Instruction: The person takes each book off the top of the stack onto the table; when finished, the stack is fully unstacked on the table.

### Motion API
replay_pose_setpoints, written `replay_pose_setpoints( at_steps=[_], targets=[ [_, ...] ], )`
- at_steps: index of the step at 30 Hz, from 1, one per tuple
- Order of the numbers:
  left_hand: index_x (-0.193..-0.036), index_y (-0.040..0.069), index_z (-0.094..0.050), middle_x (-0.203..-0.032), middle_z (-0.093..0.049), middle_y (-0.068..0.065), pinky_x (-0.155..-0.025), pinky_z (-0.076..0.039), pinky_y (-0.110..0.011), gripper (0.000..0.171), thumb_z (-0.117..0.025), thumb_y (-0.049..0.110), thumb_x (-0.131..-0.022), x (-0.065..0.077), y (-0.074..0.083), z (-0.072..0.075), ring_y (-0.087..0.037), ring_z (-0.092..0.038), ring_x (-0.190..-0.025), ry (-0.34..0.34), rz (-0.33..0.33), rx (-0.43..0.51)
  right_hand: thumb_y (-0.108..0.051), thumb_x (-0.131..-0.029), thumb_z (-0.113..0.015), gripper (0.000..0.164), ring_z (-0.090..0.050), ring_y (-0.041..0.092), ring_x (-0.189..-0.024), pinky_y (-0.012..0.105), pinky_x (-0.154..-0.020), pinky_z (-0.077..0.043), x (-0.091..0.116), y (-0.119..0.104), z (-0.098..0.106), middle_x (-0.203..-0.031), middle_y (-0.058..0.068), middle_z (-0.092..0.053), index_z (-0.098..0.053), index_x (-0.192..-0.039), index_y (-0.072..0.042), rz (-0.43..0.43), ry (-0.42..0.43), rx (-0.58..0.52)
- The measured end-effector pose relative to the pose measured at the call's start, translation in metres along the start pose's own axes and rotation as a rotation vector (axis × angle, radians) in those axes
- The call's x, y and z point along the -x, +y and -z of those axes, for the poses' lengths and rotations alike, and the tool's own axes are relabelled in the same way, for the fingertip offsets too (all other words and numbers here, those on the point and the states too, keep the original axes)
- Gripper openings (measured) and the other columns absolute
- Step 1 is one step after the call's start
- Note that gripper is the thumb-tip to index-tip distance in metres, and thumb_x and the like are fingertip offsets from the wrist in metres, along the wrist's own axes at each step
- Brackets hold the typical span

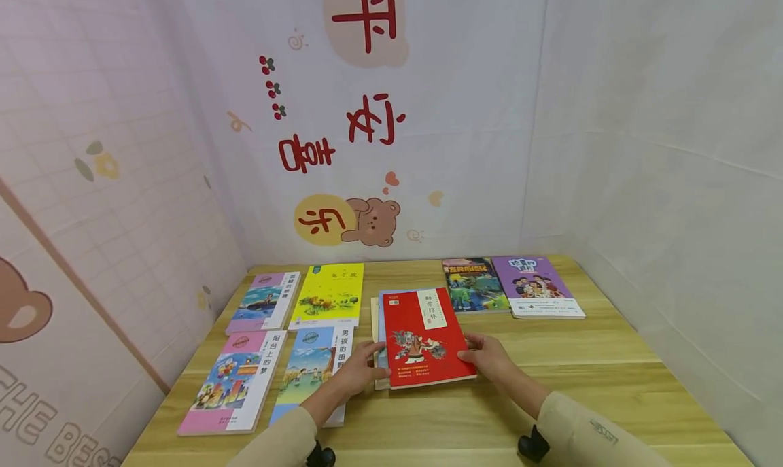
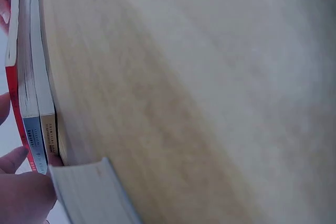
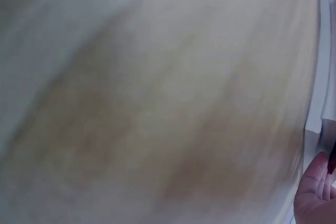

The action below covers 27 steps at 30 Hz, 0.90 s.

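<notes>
From the head view, the red book [image 1: 425,338] sat on top of a small stack in the middle of the wooden surface [image 1: 612,378], its long axis running away from the person and tilted a little to the left at the far end. The left hand [image 1: 357,370] was against the stack's left edge and the right hand [image 1: 486,358] against its right edge, so the stack lay squarely between them, about equally close to both. Fingers on both looked fairly straight, pressed to the sides rather than wrapped around. The blue illustrated book [image 1: 315,372] lay just left of the stack, partly under the left wrist.

Left wrist view: the stack showed edge-on, red cover [image 2: 16,103] outermost with a blue-spined book [image 2: 35,140] and a tan one beside it. The left hand's fingertips [image 2: 13,158] touched that end of the stack, with another book's page edge [image 2: 89,192] just beside them.

Right wrist view was mostly blurred wood. Only a bit of the right hand [image 3: 315,192] showed at the lower right corner, and I couldn't tell its finger posture from there.
</notes>
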<state>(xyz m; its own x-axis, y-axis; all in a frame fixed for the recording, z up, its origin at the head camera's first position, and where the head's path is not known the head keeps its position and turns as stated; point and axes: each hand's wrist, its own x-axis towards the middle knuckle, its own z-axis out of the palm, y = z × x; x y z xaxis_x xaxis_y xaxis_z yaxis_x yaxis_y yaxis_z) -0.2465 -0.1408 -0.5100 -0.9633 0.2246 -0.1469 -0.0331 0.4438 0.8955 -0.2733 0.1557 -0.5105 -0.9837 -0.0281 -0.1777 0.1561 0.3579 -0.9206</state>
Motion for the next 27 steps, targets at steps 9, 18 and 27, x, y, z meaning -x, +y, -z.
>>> replay_pose_setpoints(
  at_steps=[9, 18, 27],
  targets=[
    [-0.149, 0.002, -0.041, -0.154, -0.027, -0.028, -0.099, -0.043, -0.060, 0.071, -0.076, 0.014, -0.088, 0.001, 0.003, 0.010, -0.051, -0.039, -0.132, -0.010, -0.087, -0.123, -0.002, -0.089, -0.068, 0.052, -0.059, 0.027, -0.099, 0.040, -0.088, -0.050, -0.002, -0.003, 0.004, -0.117, 0.016, -0.064, -0.052, -0.138, 0.008, -0.045, -0.032, -0.029],
    [-0.150, 0.001, -0.039, -0.155, -0.025, -0.027, -0.103, -0.038, -0.061, 0.073, -0.075, 0.015, -0.089, 0.002, -0.001, 0.012, -0.049, -0.032, -0.137, -0.047, -0.073, -0.121, 0.000, -0.088, -0.067, 0.057, -0.060, 0.028, -0.096, 0.037, -0.081, -0.054, 0.003, -0.002, 0.009, -0.117, 0.019, -0.061, -0.047, -0.141, 0.009, -0.069, -0.068, -0.103],
    [-0.151, -0.001, -0.037, -0.154, -0.026, -0.029, -0.104, -0.037, -0.062, 0.072, -0.074, 0.014, -0.091, 0.003, -0.002, 0.013, -0.050, -0.031, -0.137, -0.064, -0.097, -0.125, 0.002, -0.089, -0.064, 0.059, -0.066, 0.030, -0.095, 0.042, -0.079, -0.058, 0.007, 0.000, 0.015, -0.127, 0.025, -0.059, -0.044, -0.145, 0.005, -0.074, -0.080, -0.211]
  ],
)
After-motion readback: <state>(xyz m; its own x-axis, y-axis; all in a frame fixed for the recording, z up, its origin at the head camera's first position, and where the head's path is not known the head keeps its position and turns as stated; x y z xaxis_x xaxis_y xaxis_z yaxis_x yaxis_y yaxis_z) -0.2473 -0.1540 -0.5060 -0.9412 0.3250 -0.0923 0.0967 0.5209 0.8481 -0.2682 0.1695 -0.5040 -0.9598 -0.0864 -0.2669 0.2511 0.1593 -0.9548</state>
